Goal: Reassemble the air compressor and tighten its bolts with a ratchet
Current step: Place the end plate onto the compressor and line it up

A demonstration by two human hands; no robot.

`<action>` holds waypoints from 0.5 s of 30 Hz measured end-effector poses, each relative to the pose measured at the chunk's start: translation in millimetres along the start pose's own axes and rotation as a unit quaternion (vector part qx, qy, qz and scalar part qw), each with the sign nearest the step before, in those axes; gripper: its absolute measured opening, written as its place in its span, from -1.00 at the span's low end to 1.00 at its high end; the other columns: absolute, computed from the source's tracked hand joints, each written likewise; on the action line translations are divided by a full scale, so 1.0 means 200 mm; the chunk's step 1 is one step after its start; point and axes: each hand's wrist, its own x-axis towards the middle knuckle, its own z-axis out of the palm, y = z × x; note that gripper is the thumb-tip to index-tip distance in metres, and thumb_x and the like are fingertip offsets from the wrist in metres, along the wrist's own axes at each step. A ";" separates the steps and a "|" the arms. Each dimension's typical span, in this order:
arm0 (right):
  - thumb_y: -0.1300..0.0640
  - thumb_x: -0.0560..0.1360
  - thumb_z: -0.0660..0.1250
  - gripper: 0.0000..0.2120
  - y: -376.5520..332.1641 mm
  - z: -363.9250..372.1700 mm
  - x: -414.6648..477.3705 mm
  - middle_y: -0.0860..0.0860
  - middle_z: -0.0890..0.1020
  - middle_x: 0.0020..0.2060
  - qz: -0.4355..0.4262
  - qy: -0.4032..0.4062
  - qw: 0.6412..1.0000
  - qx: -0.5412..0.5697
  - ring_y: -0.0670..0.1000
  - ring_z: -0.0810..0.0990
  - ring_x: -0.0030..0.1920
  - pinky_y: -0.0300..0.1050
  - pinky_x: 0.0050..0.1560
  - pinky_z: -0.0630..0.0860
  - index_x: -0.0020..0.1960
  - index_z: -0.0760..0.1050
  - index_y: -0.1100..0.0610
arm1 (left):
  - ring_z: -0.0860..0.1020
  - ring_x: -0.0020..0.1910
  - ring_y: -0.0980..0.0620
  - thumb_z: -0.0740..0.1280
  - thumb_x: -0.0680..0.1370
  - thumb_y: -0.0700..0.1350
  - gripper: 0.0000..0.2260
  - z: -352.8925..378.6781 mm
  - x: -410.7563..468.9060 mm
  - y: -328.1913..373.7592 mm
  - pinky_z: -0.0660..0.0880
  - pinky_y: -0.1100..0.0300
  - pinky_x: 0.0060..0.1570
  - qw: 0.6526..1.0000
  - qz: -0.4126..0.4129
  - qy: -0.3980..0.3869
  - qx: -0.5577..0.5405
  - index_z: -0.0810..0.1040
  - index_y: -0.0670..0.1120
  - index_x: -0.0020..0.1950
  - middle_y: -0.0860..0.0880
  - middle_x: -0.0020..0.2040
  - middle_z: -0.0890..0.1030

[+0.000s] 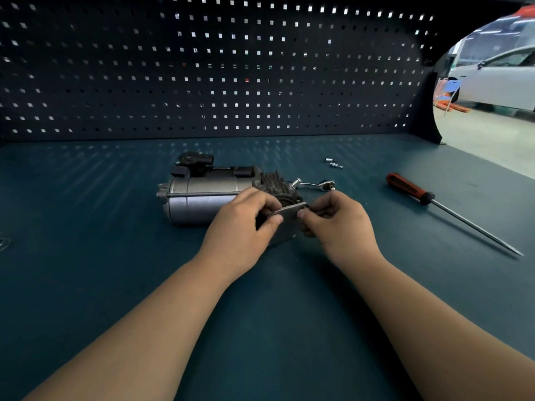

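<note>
The air compressor (199, 195) lies on its side in the middle of the bench, its silver motor body to the left and its finned cylinder (275, 183) to the right. A flat grey metal cover plate (286, 224) is held tilted just in front of the compressor's open round end. My left hand (240, 227) pinches the plate's left edge, and my right hand (338, 221) pinches its right edge. Behind my right hand lies the chrome ratchet (315, 185). Two loose bolts (333, 162) rest further back on the bench.
A long screwdriver (434, 202) with a red and black handle lies at the right, tip pointing toward the near right. A dark pegboard (217, 68) walls off the back of the green bench (260, 299). Beyond the right edge a white car (498, 79) is parked.
</note>
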 end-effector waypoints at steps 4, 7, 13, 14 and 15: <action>0.11 0.38 0.53 -0.79 0.00 0.00 -0.02 -0.02 0.65 -0.38 -0.018 0.011 0.999 -0.046 0.02 0.66 -0.31 0.08 -0.12 0.62 -0.28 0.48 0.02 | 0.40 -0.29 0.46 0.43 0.48 -0.23 -0.91 -0.02 0.01 0.00 0.26 0.58 -0.21 1.000 0.020 -0.007 0.011 0.60 -0.10 -0.05 0.22 -0.19 0.43; 0.12 0.38 0.53 -0.79 0.00 0.00 -0.02 -0.03 0.64 -0.37 -0.036 0.009 0.998 -0.048 0.01 0.66 -0.29 0.07 -0.12 0.61 -0.26 0.48 0.00 | 0.40 -0.28 0.45 0.43 0.47 -0.24 -0.91 -0.02 0.01 -0.01 0.27 0.58 -0.22 1.000 0.018 -0.004 0.007 0.61 -0.10 -0.06 0.22 -0.20 0.44; 0.19 0.42 0.48 -0.77 0.00 0.01 -0.03 -0.10 0.63 -0.31 -0.074 0.008 0.996 -0.042 -0.07 0.63 -0.23 -0.01 -0.06 0.61 -0.21 0.48 -0.07 | 0.41 -0.27 0.44 0.44 0.47 -0.23 -0.91 0.00 0.01 -0.03 0.27 0.58 -0.22 1.000 0.008 0.019 -0.008 0.61 -0.09 -0.06 0.22 -0.19 0.45; 0.19 0.42 0.48 -0.77 0.00 0.01 -0.02 -0.11 0.62 -0.32 -0.076 0.011 0.996 -0.043 -0.10 0.62 -0.24 -0.06 -0.08 0.61 -0.21 0.47 -0.08 | 0.41 -0.27 0.43 0.44 0.47 -0.23 -0.90 0.00 0.01 -0.03 0.27 0.57 -0.22 1.000 0.004 0.023 -0.014 0.60 -0.08 -0.07 0.22 -0.19 0.45; 0.18 0.43 0.47 -0.77 0.00 0.02 -0.02 -0.13 0.61 -0.33 -0.080 0.016 0.996 -0.045 -0.14 0.60 -0.25 -0.13 -0.11 0.59 -0.22 0.47 -0.09 | 0.42 -0.27 0.42 0.44 0.47 -0.23 -0.89 0.01 0.02 -0.03 0.28 0.57 -0.23 0.999 -0.002 0.029 -0.023 0.60 -0.06 -0.07 0.22 -0.19 0.45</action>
